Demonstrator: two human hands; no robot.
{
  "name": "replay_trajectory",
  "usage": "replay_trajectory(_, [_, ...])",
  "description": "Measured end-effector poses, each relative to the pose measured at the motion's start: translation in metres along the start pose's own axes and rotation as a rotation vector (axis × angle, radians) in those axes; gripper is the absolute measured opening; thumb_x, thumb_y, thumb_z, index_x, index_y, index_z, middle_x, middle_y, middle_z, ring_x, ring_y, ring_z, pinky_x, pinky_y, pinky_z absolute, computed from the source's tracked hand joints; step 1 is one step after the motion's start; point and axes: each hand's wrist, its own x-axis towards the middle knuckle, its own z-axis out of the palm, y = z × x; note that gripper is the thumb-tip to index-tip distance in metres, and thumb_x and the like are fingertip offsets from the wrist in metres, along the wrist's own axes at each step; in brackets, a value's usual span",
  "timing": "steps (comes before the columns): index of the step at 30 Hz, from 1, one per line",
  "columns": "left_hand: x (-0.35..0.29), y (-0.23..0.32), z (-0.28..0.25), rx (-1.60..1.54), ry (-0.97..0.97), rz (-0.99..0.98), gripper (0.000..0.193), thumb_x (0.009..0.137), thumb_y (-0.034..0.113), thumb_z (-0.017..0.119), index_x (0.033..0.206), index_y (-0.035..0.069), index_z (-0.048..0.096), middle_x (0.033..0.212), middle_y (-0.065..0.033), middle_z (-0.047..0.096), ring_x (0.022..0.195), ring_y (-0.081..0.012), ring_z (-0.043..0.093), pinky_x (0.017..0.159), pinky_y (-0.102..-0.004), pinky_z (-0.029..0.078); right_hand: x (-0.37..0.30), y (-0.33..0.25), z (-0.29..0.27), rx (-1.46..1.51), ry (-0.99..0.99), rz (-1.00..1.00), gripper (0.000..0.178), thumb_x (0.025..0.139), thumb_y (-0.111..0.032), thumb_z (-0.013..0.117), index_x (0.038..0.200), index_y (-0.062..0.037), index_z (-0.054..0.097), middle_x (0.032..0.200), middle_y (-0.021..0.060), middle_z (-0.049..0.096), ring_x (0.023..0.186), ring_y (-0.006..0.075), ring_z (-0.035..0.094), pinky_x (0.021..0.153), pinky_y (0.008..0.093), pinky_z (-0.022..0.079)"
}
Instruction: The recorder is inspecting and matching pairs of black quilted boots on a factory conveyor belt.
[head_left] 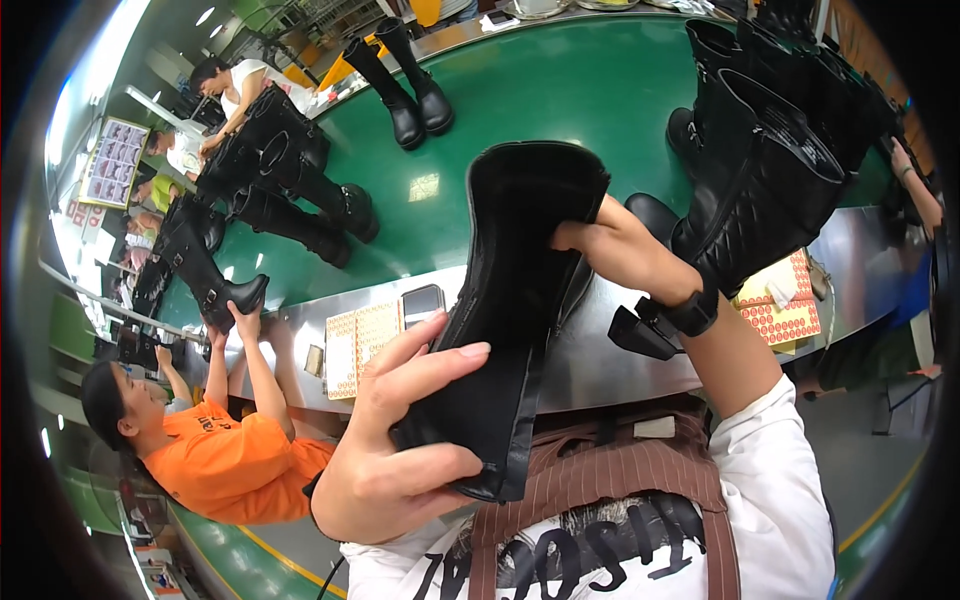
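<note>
In front of my chest is a tall black boot [497, 330], tilted, with its shaft spread open along one side. My left hand [395, 440] grips the shaft's lower left edge, with the thumb and fingers apart across the leather. At the upper right edge my right hand [625, 250] holds the boot, its thumb pressed on the leather and the other fingers hidden behind. A black watch-like band [690, 312] with a small black box is on my right wrist.
Black boots stand on the green table: a pair [402, 95] at the back, a cluster [755, 170] at right, several [300, 185] at left. Sticker sheets [358, 345] and a phone-like device [423, 303] lie on the metal edge. At left, a person in orange [225, 455] holds another boot [215, 275].
</note>
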Motion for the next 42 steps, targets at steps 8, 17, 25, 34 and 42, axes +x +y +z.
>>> replay_trajectory(8, [0.042, -0.051, 0.076, 0.768, 0.861, -0.336, 0.112, 0.066, 0.001, 0.082, 0.155, 0.006, 0.014, 0.151, -0.0237, 0.024, 0.143, -0.0370, 0.024, 0.111, -0.0473, 0.034, -0.009, 0.019, 0.021, -0.235, 0.073, -0.249, 0.054, 0.087, -0.006, 0.059, 0.139, -0.0017, 0.045, 0.117, 0.0221, 0.062, 0.109, 0.0278, 0.063, 0.090, 0.0345, 0.049])
replay_trajectory(17, [-0.022, -0.103, 0.191, -0.348, 0.826, -0.501, 0.099, 0.076, 0.000, 0.080, 0.149, -0.001, 0.013, 0.142, -0.0175, 0.039, 0.128, -0.0233, 0.046, 0.108, -0.0340, 0.037, -0.078, 0.086, 0.021, -0.168, 0.067, 0.440, 0.034, 0.087, -0.029, 0.075, 0.101, 0.0016, 0.067, 0.086, 0.0090, 0.072, 0.073, 0.0182, 0.070, 0.070, 0.0314, 0.055])
replay_trajectory(25, [-0.043, -0.117, 0.205, -0.814, 0.429, -0.715, 0.041, 0.075, 0.003, 0.083, 0.112, -0.002, 0.066, 0.109, -0.0070, 0.069, 0.099, -0.0154, 0.065, 0.089, -0.0298, 0.051, -0.072, 0.114, 0.029, -0.083, -0.030, 0.462, 0.021, 0.091, -0.019, 0.072, 0.091, -0.0018, 0.061, 0.075, 0.0029, 0.066, 0.067, 0.0083, 0.063, 0.059, 0.0253, 0.050])
replay_trajectory(34, [-0.047, -0.123, 0.214, -0.719, 0.454, -0.780, 0.034, 0.076, 0.005, 0.078, 0.108, -0.001, 0.069, 0.103, -0.0096, 0.072, 0.095, -0.0177, 0.068, 0.086, -0.0310, 0.052, -0.053, 0.068, 0.024, 0.152, -0.204, 0.712, 0.037, 0.102, -0.028, 0.052, 0.074, -0.0053, 0.057, 0.066, 0.0003, 0.057, 0.051, 0.0074, 0.050, 0.051, 0.0233, 0.040])
replay_trajectory(42, [-0.033, -0.115, 0.215, -0.637, 0.529, -0.734, 0.040, 0.078, 0.009, 0.081, 0.114, 0.000, 0.064, 0.109, -0.0057, 0.069, 0.095, -0.0140, 0.066, 0.083, -0.0321, 0.054, -0.010, -0.080, 0.017, 0.351, -0.319, 0.032, 0.036, 0.103, -0.032, 0.051, 0.084, -0.0033, 0.059, 0.071, 0.0006, 0.057, 0.051, 0.0062, 0.053, 0.049, 0.0225, 0.042])
